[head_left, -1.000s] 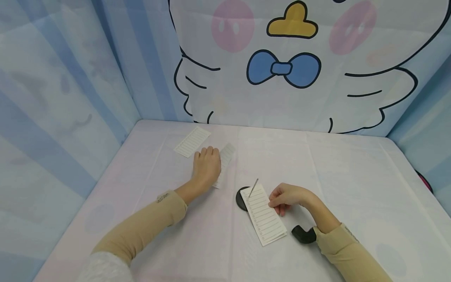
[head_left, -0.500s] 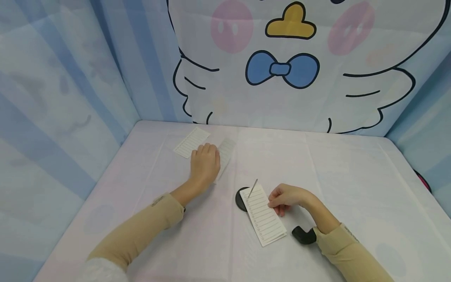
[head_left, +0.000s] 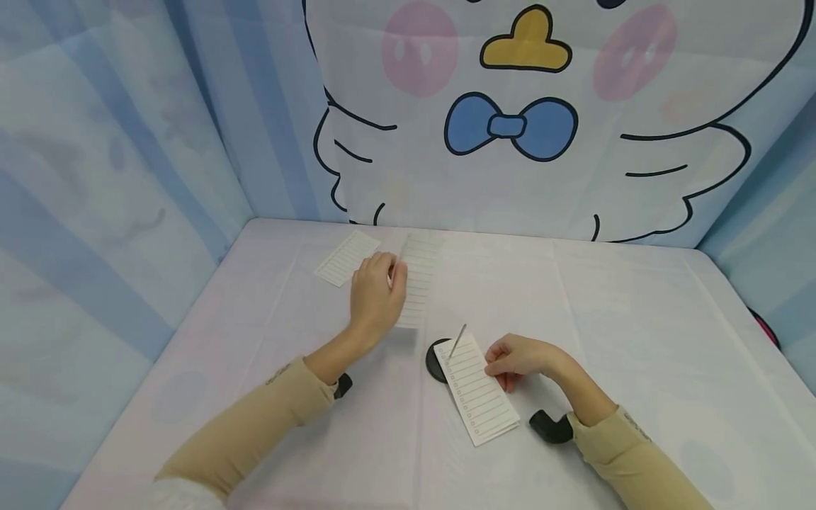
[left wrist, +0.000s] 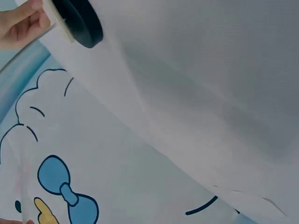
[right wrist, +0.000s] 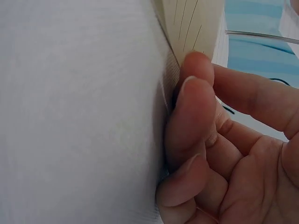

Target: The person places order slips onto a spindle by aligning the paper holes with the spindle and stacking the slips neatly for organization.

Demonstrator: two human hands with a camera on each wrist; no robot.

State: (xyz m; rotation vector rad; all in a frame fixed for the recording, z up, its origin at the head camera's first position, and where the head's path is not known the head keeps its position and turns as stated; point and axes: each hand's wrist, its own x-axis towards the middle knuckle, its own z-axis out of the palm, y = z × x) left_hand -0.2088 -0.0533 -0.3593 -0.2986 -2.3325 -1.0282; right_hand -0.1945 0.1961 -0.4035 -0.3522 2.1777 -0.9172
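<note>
My left hand (head_left: 378, 294) holds a pale lined checklist slip (head_left: 422, 280) by its left edge, raised over the far half of the table. Edge-on, that slip shows as a thin strip in the left wrist view, with fingertips at the bottom. Near the middle, several similar slips (head_left: 479, 393) are stacked on a thin metal spike (head_left: 457, 340) that pokes through near their top corner. The spike's round black base (head_left: 435, 364) is partly covered by the stack. My right hand (head_left: 523, 358) pinches the stack's right edge; its fingertips (right wrist: 194, 105) show close to the white tablecloth.
Another lined slip (head_left: 346, 259) lies flat on the table at the far left, just beyond my left hand. Black wrist cameras stick out by the right cuff (head_left: 551, 427) and the left cuff (head_left: 343, 385). A printed curtain (head_left: 484, 191) rises at the table's back edge.
The left hand has lifted its slip and turned it, so that it stands more upright and shows its lines. The right hand and the spiked stack have stayed in place.
</note>
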